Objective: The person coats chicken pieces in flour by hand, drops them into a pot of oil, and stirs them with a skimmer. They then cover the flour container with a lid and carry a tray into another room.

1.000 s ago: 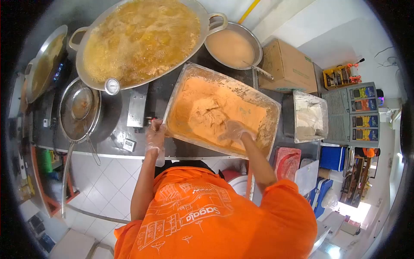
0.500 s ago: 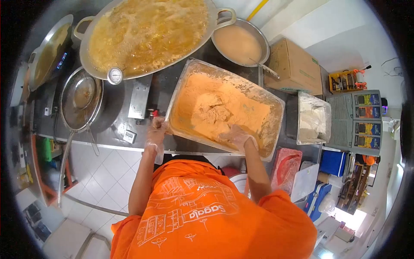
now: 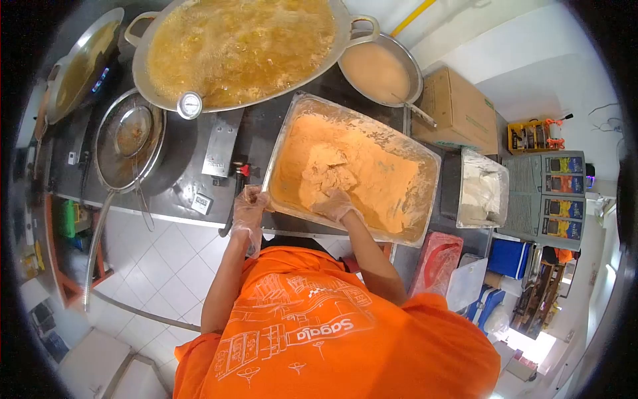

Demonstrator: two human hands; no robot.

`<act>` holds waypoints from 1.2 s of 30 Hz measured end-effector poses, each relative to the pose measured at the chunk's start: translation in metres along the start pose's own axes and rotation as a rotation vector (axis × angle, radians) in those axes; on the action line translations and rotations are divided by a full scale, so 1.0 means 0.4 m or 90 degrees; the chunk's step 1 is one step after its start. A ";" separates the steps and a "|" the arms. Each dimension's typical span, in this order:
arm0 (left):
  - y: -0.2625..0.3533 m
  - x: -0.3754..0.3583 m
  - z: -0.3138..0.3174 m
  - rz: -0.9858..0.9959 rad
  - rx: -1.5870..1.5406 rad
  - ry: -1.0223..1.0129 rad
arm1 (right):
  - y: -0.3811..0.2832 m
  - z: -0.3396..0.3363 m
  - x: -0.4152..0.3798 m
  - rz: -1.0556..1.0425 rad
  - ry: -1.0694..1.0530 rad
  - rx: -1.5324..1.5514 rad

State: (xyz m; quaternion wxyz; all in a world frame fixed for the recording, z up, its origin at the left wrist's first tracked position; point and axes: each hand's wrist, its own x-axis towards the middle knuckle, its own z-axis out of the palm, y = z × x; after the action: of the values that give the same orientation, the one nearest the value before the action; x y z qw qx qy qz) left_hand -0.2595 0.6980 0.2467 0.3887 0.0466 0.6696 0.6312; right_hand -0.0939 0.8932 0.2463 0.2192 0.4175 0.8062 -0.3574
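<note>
A large rectangular tray [image 3: 432, 193] holds orange flour, heaped into a lumpy mound [image 3: 327, 169] left of its middle. My left hand [image 3: 250, 211], in a clear plastic glove, grips the tray's left corner with curled fingers. Inside the tray, my right hand [image 3: 337, 205], gloved too, touches the flour at the near side of the mound. Its fingertips are partly sunk in the flour, so whether they hold anything is hidden.
Behind the tray stand a wide pan of bubbling oil [image 3: 242, 50] with a dial thermometer [image 3: 189, 105] and a bowl of pinkish liquid [image 3: 379, 70]. A strainer [image 3: 129, 143] lies left; a cardboard box [image 3: 455, 110] and a white flour tub [image 3: 482, 189] stand right.
My right hand has moved left through the flour, closer to the mound. My left hand stays at the tray's corner. The view has shifted slightly.
</note>
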 end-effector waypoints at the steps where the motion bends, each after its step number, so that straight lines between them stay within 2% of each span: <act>1: 0.004 -0.004 0.005 -0.020 -0.056 -0.007 | 0.014 0.012 0.016 0.041 0.017 0.102; 2: 0.010 -0.008 0.005 -0.040 -0.112 -0.014 | 0.018 0.020 0.025 0.082 0.033 0.205; 3: -0.004 0.001 0.000 -0.040 -0.114 -0.009 | -0.022 0.001 0.006 0.080 0.030 0.202; 5: -0.034 0.019 -0.008 -0.013 -0.023 0.005 | -0.105 -0.023 -0.026 0.180 0.017 0.569; 6: -0.029 0.017 -0.009 -0.012 -0.024 0.008 | -0.097 0.006 0.012 0.178 0.015 0.567; 8: -0.008 0.004 0.000 -0.015 -0.071 -0.009 | -0.014 0.124 0.158 0.136 0.026 0.823; 9: 0.004 -0.003 0.003 -0.014 -0.071 -0.007 | 0.035 0.191 0.238 0.134 0.024 0.823; 10: 0.016 -0.011 0.007 -0.021 -0.084 -0.012 | 0.085 0.257 0.320 0.060 0.041 0.676; 11: 0.023 -0.014 0.006 -0.027 -0.099 -0.017 | 0.108 0.289 0.361 -0.011 0.058 0.527; 12: 0.023 -0.014 0.003 -0.027 -0.101 -0.017 | 0.076 0.254 0.323 -0.012 0.058 0.525; 14: 0.022 -0.013 0.001 -0.016 -0.058 -0.018 | -0.002 0.132 0.183 -0.116 0.150 -0.005; 15: 0.022 -0.009 0.000 -0.014 -0.063 -0.017 | 0.065 0.157 0.196 -0.117 0.151 -0.010; 17: 0.013 -0.002 -0.007 -0.011 -0.027 -0.029 | 0.272 0.237 0.254 -0.290 0.171 0.556; 18: 0.002 0.003 -0.008 -0.013 -0.032 -0.030 | 0.291 0.088 0.077 -0.288 0.172 0.551; 19: -0.009 0.008 -0.012 -0.013 -0.043 -0.033 | 0.134 -0.038 -0.004 0.137 0.081 0.797; 21: -0.023 0.014 -0.013 -0.019 -0.055 -0.045 | 0.136 -0.145 -0.107 0.091 0.222 0.755; 22: -0.024 0.014 -0.013 -0.019 -0.035 -0.026 | 0.173 -0.162 -0.107 0.099 0.231 0.756; 24: -0.015 0.018 -0.024 -0.017 -0.009 -0.048 | 0.245 -0.180 -0.091 0.011 0.427 0.055; 25: -0.010 0.014 -0.023 -0.019 -0.008 -0.064 | 0.273 -0.175 -0.099 0.024 0.436 0.055; 27: 0.000 0.017 -0.021 -0.045 -0.024 -0.061 | 0.300 -0.184 -0.086 0.183 0.306 -0.167; 28: -0.049 0.035 -0.034 0.009 0.018 -0.056 | 0.337 -0.186 -0.089 0.185 0.311 -0.169; 30: 0.003 0.010 -0.019 -0.014 -0.040 -0.067 | 0.431 -0.172 -0.126 0.112 0.341 -0.169; 31: 0.020 -0.002 -0.014 -0.040 -0.097 -0.074 | 0.458 -0.176 -0.133 0.116 0.340 -0.168; 33: -0.015 0.013 -0.025 -0.030 -0.064 -0.073 | 0.476 -0.208 -0.152 0.226 0.267 0.319; 36: -0.023 0.018 -0.029 -0.042 -0.069 -0.058 | 0.524 -0.264 -0.083 0.245 0.199 0.322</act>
State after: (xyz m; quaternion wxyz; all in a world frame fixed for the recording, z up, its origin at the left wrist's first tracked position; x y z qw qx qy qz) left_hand -0.2672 0.6907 0.2344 0.4413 0.0321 0.6174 0.6505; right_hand 0.0925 1.0393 0.2539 0.0461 0.6526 0.6227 -0.4293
